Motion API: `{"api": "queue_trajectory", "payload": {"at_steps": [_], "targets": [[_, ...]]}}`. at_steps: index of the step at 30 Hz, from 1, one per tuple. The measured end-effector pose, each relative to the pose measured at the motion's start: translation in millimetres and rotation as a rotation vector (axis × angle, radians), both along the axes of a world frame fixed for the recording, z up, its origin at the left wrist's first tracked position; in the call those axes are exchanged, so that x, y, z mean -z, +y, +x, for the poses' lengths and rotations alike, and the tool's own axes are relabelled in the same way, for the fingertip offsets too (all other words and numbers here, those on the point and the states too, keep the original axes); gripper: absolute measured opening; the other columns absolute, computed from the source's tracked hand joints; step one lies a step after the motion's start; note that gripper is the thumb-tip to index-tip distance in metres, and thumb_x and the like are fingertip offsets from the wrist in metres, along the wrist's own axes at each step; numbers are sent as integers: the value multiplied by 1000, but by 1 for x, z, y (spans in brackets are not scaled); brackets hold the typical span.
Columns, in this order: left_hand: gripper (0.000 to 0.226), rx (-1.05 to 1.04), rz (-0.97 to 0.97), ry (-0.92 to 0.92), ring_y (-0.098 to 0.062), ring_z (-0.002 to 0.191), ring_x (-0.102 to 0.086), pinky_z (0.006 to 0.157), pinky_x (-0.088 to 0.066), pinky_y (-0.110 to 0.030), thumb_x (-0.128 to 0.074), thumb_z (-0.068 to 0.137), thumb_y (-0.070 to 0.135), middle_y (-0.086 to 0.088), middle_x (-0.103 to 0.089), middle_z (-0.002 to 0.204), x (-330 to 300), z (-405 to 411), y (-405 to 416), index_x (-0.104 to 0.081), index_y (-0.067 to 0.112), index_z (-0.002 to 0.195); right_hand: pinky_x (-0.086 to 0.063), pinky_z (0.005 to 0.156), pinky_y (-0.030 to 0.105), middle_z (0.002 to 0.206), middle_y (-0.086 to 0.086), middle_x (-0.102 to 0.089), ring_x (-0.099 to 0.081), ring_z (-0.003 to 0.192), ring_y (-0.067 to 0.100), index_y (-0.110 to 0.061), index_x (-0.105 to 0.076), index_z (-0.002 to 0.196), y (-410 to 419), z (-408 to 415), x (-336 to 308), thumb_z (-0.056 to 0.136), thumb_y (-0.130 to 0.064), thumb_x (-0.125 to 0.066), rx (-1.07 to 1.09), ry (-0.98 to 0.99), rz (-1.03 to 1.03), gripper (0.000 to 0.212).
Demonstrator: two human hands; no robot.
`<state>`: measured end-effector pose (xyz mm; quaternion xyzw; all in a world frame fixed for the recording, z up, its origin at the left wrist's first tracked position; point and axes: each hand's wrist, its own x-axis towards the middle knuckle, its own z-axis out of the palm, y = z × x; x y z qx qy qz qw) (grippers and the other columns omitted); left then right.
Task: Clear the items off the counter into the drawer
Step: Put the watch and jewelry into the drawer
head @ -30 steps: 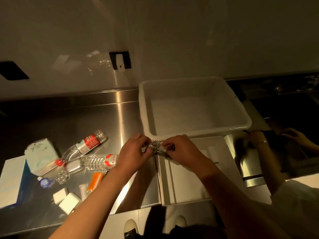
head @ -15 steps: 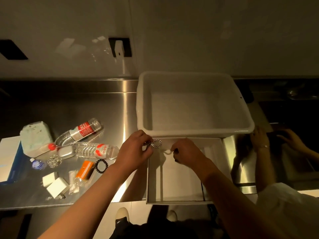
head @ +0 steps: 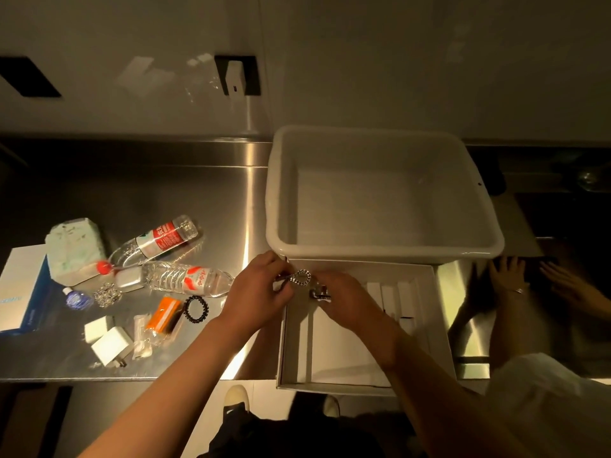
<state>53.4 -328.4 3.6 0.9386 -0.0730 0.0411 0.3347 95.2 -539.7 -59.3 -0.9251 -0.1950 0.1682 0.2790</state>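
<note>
My left hand (head: 256, 290) and my right hand (head: 344, 299) both pinch a silver chain bracelet (head: 302, 279) over the back left corner of the open white drawer (head: 363, 386). The drawer has several white dividers and looks empty. Left on the steel counter (head: 198, 193) lie two clear water bottles (head: 158, 239) (head: 188, 282), a black hair tie (head: 196, 309), an orange pack (head: 164, 314), two white chargers (head: 110, 345), a sparkly item (head: 106, 294), a small blue bottle (head: 74, 297) and a green-white tissue pack (head: 74, 246).
A large empty white plastic tub (head: 383, 252) stands on the counter just behind the drawer. A white and blue box (head: 20, 289) lies at the far left edge. Another person's hands (head: 509, 276) rest at the right by a dark sink.
The drawer has slid further out toward me. My hands stay together at its back left, still holding the bracelet; the right hand has closed back onto it.
</note>
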Motion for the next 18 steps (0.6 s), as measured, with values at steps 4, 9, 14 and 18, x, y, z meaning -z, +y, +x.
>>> {"api": "queue_trajectory", "payload": {"at_steps": [4,9,14,18], "targets": [[17,20,21,-1,-10,94,-57,74,-54,-34,-71,85,24,10,-59,99,-1,4,-3,-72,23,102,-45,103,26,129,-8,-63,-60,116,14,-30,-62,128,-35,-9,10,83,-14,-74,94,26,-52,50],[17,44,40,-22,-8,90,-55,72,-52,-31,-72,84,23,12,-57,95,-4,9,-8,-72,24,101,-43,105,31,130,-5,-61,-56,121,18,-28,-64,127,-49,-13,15,87,-17,-72,136,69,-128,42],[18,49,38,-18,-6,89,-54,71,-50,-27,-72,83,23,13,-57,94,-3,9,-11,-72,24,101,-48,102,39,130,-1,-63,-59,118,23,-27,-56,132,-37,-12,21,87,-24,-73,148,79,-145,48],[18,59,40,-13,-9,89,-55,71,-49,-29,-72,82,22,10,-58,95,-3,7,-13,-72,22,100,-55,82,38,111,2,-67,-65,102,26,-24,-57,115,-27,-9,20,84,-23,-73,107,-39,-229,35]]}}
